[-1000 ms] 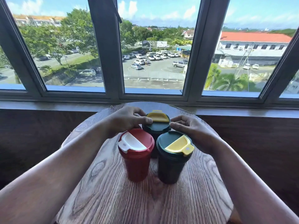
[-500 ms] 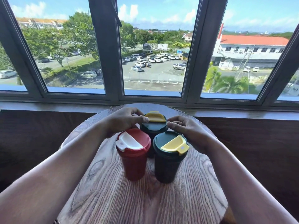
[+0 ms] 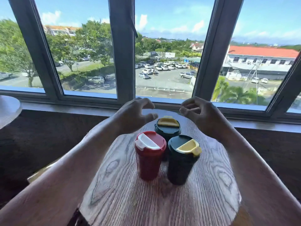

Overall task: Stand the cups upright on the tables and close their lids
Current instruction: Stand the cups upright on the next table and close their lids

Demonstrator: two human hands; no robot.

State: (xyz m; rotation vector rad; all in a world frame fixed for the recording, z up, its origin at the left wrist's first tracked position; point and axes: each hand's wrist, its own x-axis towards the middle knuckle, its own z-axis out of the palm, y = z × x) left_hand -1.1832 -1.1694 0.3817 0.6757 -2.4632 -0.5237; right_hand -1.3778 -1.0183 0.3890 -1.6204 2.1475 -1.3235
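Note:
Three cups stand upright close together on the round wooden table (image 3: 162, 201). The red cup (image 3: 149, 162) with a white lid flap is at the front left. A dark green cup (image 3: 181, 165) with a yellow flap is at the front right. Behind them stands a second dark green cup (image 3: 167, 130) with a yellow flap. All three flaps lie flat on the lids. My left hand (image 3: 133, 116) hovers above and left of the back cup, fingers curled and apart, holding nothing. My right hand (image 3: 202, 116) hovers to its right, equally empty.
A window sill (image 3: 65, 110) and a wide window run along the far side of the table. The edge of another round table (image 3: 8, 110) shows at the far left. Dark floor lies below on both sides.
Both hands have let go of the back dark green cup and lifted up and apart from it. The three cups stay where they were.

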